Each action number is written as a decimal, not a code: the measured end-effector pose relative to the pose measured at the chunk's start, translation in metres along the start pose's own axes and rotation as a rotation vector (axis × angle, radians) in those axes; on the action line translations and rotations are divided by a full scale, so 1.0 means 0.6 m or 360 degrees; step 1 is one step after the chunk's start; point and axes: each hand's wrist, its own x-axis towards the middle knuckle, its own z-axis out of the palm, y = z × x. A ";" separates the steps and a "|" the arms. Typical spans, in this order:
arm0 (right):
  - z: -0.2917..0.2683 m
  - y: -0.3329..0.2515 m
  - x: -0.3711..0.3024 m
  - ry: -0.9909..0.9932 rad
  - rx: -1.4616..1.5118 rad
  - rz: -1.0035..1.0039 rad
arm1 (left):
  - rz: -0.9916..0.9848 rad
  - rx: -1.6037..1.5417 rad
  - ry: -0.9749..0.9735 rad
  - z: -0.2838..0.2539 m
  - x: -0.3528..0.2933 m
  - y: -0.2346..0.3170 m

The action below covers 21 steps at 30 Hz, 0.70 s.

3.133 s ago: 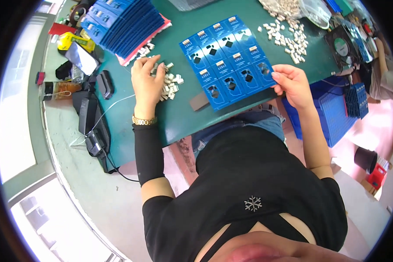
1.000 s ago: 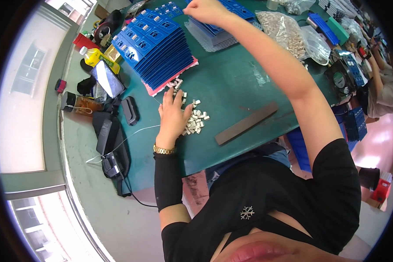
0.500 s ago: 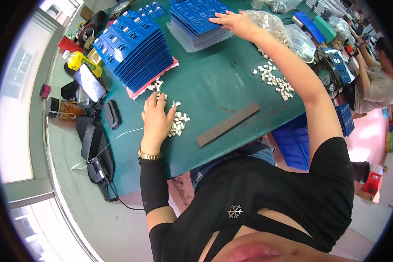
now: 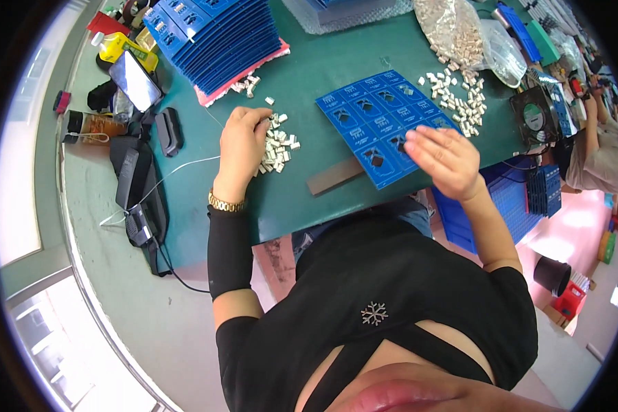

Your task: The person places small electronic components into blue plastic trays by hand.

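Note:
A blue circuit board panel (image 4: 369,117) with dark cut-outs lies at a slant in front of me, its near part over a brown flat bar (image 4: 336,177). My right hand (image 4: 450,161) grips its right edge, fingers together on top and the thumb hidden. At the left, my left hand (image 4: 242,141) is curled with its fingertips drawn together beside a loose pile of small white connectors (image 4: 276,150). Whether a connector is between those fingers is hidden.
A tall stack of blue panels (image 4: 220,44) stands at the far left. More connectors (image 4: 460,99) lie at the right by a clear bag (image 4: 450,31). A phone (image 4: 135,79), black case (image 4: 169,131) and cable are at the left. Someone (image 4: 601,147) works at the far right.
My right hand has come back from the far stack, bringing a blue panel down over the bar. My left hand's fingers have curled in at the connector pile. The view has shifted.

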 end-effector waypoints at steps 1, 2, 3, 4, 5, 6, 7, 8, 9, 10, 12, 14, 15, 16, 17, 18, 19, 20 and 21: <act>0.000 -0.019 -0.010 -0.0060 -0.0020 0.0037 | -0.0091 -0.0095 -0.0039 0.000 0.000 0.004; 0.008 -0.028 -0.020 -0.0062 0.0002 0.0047 | -0.0061 -0.0056 -0.0014 0.001 0.001 0.005; 0.014 -0.034 -0.030 -0.0065 0.0011 0.0058 | -0.0058 -0.0052 -0.0030 0.002 0.005 0.008; 0.016 -0.040 -0.034 -0.0064 0.0013 0.0074 | -0.0107 -0.0134 -0.0043 0.001 0.009 0.012; 0.019 -0.045 -0.036 -0.0055 0.0084 0.0074 | -0.0156 -0.0217 -0.0055 0.002 0.014 0.013; 0.024 -0.050 -0.036 -0.0047 0.0169 0.0059 | -0.0180 -0.0179 0.0056 0.005 0.017 0.004; 0.028 -0.051 -0.045 -0.0066 0.0222 0.0042 | -0.0211 -0.0185 0.0082 0.010 0.024 0.000; 0.034 -0.051 -0.047 -0.0050 0.0231 0.0018 | -0.0106 -0.0126 0.0083 0.008 0.036 -0.005; 0.037 -0.049 -0.052 -0.0042 0.0227 0.0009 | 0.0010 -0.0081 0.0075 0.009 0.050 -0.007; 0.040 -0.046 -0.056 -0.0085 0.0229 -0.0020 | 0.0077 0.0015 0.0025 0.011 0.063 -0.010; 0.055 -0.044 -0.065 -0.0104 0.0296 -0.0048 | 0.0267 0.0157 -0.0131 0.012 0.078 -0.026; 0.059 -0.038 -0.064 -0.0109 0.0356 -0.0069 | 0.0306 0.0171 -0.0244 0.012 0.091 -0.037; 0.057 -0.029 -0.062 -0.0117 0.0336 -0.0050 | 0.0283 0.0168 -0.0281 0.009 0.093 -0.037; 0.053 -0.018 -0.059 -0.0090 0.0516 -0.0035 | 0.0318 0.0168 -0.0296 0.006 0.095 -0.032; 0.049 -0.005 -0.054 -0.0062 0.0699 -0.0023 | 0.0337 0.0157 -0.0303 0.012 0.096 -0.027; 0.045 0.013 -0.046 0.0019 0.0762 0.0131 | 0.0402 0.0263 -0.0224 0.016 0.095 -0.025; 0.042 0.044 -0.041 0.0071 0.0510 0.0162 | 0.0467 0.0369 -0.0144 0.020 0.095 -0.024; 0.050 0.079 -0.038 0.0196 0.0463 0.0356 | 0.0585 0.0362 -0.0066 0.025 0.101 -0.034; 0.068 0.121 -0.042 0.0198 0.0140 0.0489 | 0.0597 0.0356 -0.0078 0.030 0.107 -0.021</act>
